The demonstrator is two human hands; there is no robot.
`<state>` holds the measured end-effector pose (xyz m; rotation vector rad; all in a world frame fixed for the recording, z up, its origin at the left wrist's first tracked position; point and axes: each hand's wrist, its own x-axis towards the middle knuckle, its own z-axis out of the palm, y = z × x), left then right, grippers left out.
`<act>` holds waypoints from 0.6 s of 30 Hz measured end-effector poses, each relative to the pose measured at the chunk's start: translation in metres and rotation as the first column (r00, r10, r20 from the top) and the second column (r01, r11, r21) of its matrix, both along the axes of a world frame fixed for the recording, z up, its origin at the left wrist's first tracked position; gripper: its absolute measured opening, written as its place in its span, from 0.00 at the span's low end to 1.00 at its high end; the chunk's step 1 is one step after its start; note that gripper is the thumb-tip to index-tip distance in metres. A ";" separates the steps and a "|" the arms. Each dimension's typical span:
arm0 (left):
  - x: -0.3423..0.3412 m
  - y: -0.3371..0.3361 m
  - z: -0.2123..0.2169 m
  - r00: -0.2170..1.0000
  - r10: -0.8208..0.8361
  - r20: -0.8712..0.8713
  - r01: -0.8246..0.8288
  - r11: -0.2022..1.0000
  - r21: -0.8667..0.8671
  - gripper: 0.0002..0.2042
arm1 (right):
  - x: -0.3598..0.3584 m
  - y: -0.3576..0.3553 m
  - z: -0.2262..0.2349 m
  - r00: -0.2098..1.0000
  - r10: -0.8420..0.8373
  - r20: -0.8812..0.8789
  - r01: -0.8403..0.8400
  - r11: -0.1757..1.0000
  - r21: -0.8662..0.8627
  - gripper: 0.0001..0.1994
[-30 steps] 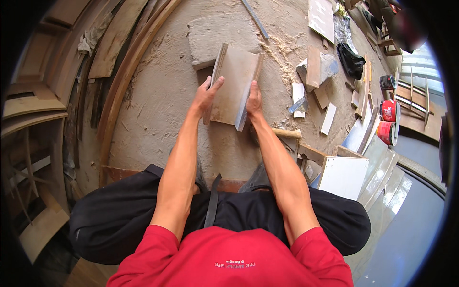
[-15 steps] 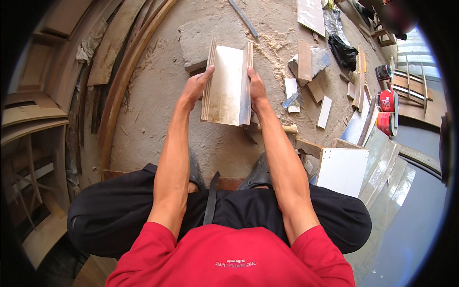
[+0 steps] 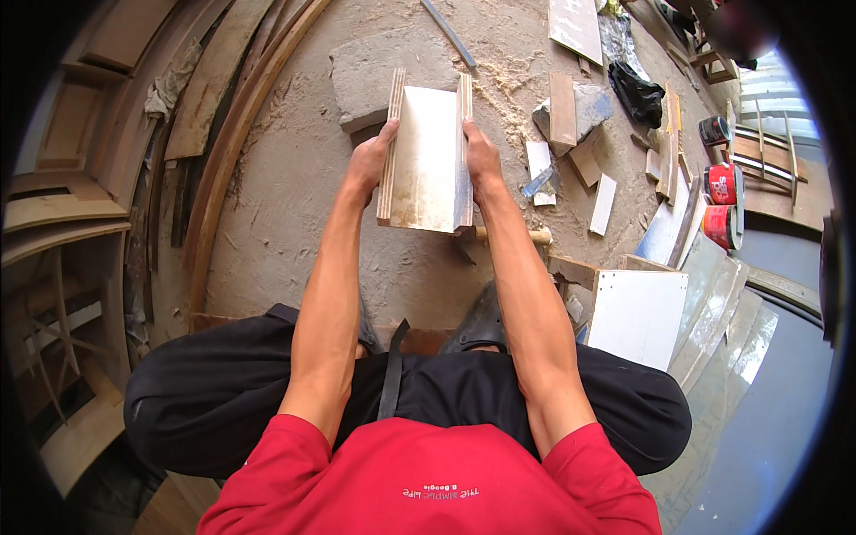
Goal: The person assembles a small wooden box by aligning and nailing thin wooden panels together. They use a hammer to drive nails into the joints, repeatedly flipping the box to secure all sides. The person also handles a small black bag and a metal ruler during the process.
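Between my hands is a wooden channel (image 3: pixel 426 160), a pale, stained flat panel with a plywood side standing along each long edge. My left hand (image 3: pixel 370 163) is closed on its left side, the thumb on the outer face near the top edge. My right hand (image 3: pixel 482 159) grips the opposite side at about the same height. Most of the fingers are hidden behind or under the sides. Partly covered by the channel and my right forearm, a wooden handle (image 3: pixel 538 236) lies on the floor. Beyond the channel is a flat stone slab (image 3: pixel 374 76).
Wood offcuts (image 3: pixel 604 203) and a stone block (image 3: pixel 590 111) lie to the right, near a black plastic bag (image 3: pixel 633 94). A white box (image 3: pixel 640 312) stands by my right knee, with red cans (image 3: pixel 720 226) farther right. Long boards (image 3: pixel 241 125) lean at left; a metal bar (image 3: pixel 448 34) lies ahead.
The channel has shifted very slightly in my hands' hold, tilting a little. Both hands keep their grip, and the view has moved slightly.
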<state>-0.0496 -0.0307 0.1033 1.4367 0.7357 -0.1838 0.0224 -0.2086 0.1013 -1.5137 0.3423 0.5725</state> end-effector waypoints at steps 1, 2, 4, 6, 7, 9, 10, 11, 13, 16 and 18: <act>0.000 0.001 -0.001 1.000 0.008 0.002 -0.008 1.000 -0.004 0.38 | -0.002 0.002 0.004 1.000 0.005 0.000 -0.005 1.000 -0.030 0.30; 0.002 0.000 -0.001 1.000 0.008 0.008 -0.007 1.000 -0.012 0.38 | 0.000 0.000 0.000 1.000 0.000 0.017 0.001 0.999 -0.047 0.31; 0.003 -0.003 -0.002 1.000 0.009 0.029 -0.008 0.999 -0.032 0.37 | 0.004 -0.003 -0.008 0.999 -0.010 0.050 0.014 0.997 -0.080 0.32; 0.003 -0.003 0.000 0.998 0.015 0.063 -0.013 0.999 -0.034 0.37 | 0.004 -0.003 -0.006 1.000 0.002 0.030 0.000 0.997 -0.075 0.32; 0.002 -0.004 0.000 0.996 0.014 0.088 -0.012 0.999 -0.030 0.38 | 0.005 -0.002 -0.005 1.000 0.007 0.020 -0.006 0.997 -0.072 0.32; 0.002 -0.006 0.000 0.990 0.010 0.138 -0.006 1.000 -0.031 0.38 | 0.005 -0.002 -0.003 0.999 0.006 0.054 -0.001 0.995 -0.100 0.32; 0.003 -0.007 0.000 0.987 0.008 0.162 -0.003 0.999 -0.035 0.37 | 0.006 -0.002 -0.002 0.997 0.005 0.071 0.003 0.993 -0.114 0.32; 0.003 -0.007 -0.001 0.983 0.009 0.184 -0.002 0.999 -0.038 0.37 | 0.006 -0.002 0.002 0.998 0.013 0.058 -0.006 0.994 -0.110 0.32; 0.003 -0.005 -0.002 0.988 0.032 0.154 -0.023 0.998 -0.057 0.35 | 0.006 -0.002 0.008 0.999 0.027 0.032 -0.024 0.995 -0.102 0.32; 0.004 -0.004 -0.006 0.986 0.050 0.161 -0.039 0.997 -0.072 0.35 | 0.009 -0.005 0.005 0.996 0.037 0.076 -0.035 0.999 -0.019 0.32; 0.006 -0.007 -0.005 0.984 0.047 0.169 -0.034 0.996 -0.081 0.35 | 0.011 -0.007 0.001 0.996 0.036 0.079 -0.032 0.998 -0.046 0.32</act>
